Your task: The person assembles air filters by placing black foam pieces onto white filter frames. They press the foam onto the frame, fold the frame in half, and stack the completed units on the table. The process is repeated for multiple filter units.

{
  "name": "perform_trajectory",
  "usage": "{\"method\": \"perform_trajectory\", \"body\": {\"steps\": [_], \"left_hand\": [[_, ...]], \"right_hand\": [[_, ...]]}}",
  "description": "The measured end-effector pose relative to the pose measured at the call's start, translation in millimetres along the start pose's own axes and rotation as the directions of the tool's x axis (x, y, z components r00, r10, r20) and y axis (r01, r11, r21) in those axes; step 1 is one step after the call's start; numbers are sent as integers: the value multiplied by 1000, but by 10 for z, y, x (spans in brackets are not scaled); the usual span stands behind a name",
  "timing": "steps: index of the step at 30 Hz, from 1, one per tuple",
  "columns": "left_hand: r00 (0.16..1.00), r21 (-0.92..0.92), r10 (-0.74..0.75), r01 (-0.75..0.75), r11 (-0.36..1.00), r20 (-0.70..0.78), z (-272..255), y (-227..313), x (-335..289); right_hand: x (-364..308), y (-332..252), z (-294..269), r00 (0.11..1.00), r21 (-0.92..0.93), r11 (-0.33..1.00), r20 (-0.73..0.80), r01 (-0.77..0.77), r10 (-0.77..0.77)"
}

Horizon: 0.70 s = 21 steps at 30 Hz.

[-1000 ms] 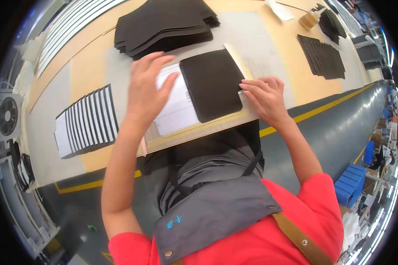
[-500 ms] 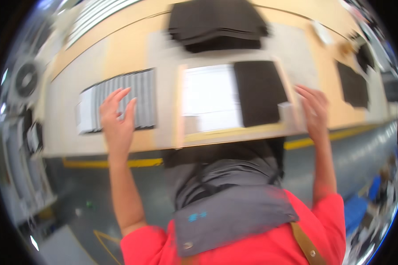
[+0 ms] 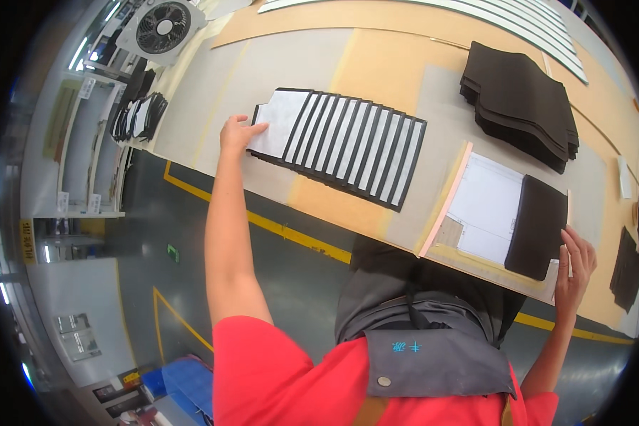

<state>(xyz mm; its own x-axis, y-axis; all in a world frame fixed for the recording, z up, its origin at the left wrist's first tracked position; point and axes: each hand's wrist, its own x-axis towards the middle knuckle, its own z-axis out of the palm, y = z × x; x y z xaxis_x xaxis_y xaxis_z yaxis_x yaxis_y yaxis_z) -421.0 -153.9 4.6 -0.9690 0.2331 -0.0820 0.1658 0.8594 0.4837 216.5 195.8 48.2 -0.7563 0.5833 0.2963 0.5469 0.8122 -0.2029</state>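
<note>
My left hand [image 3: 236, 133] is at the left end of a fanned row of black-edged panels with white faces [image 3: 344, 142]. Its thumb reaches onto the end panel's edge, with the fingers apart. Far to the right, my right hand [image 3: 576, 268] rests at the right edge of a jig board, its fingers stretched out and holding nothing visible. On that board lie a white sheet with drawn lines [image 3: 484, 206] and a dark rectangular panel [image 3: 538, 226]. A pinkish strip [image 3: 447, 199] borders the sheet on the left.
A tall stack of dark cut panels [image 3: 522, 103] stands behind the board. More dark pieces [image 3: 625, 270] lie at the table's right end. White strips [image 3: 504, 21] cross the far side. A fan [image 3: 165, 27] and a pile of pieces [image 3: 138, 117] stand at the left.
The view has swung left. My left hand has moved from above the fanned panels to their left end. My right hand has come to the board's right edge.
</note>
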Motion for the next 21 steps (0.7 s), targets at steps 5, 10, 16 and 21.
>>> {"method": "perform_trajectory", "body": {"steps": [5, 10, 16, 21], "left_hand": [[989, -283, -33, 74, 956, 145, -40, -44, 77], [997, -236, 50, -62, 970, -58, -179, -156, 18], [871, -166, 331, -410, 897, -363, -629, 479, -555], [732, -159, 572, -656, 737, -369, -1159, 1348, -1560]], "right_hand": [[24, -93, 2, 999, -24, 999, 26, 22, -22], [58, -155, 61, 998, -31, 998, 26, 55, -54], [26, -178, 18, 996, -63, 994, -27, 86, -87], [162, -361, -116, 987, 61, 990, -106, 123, -117]]}}
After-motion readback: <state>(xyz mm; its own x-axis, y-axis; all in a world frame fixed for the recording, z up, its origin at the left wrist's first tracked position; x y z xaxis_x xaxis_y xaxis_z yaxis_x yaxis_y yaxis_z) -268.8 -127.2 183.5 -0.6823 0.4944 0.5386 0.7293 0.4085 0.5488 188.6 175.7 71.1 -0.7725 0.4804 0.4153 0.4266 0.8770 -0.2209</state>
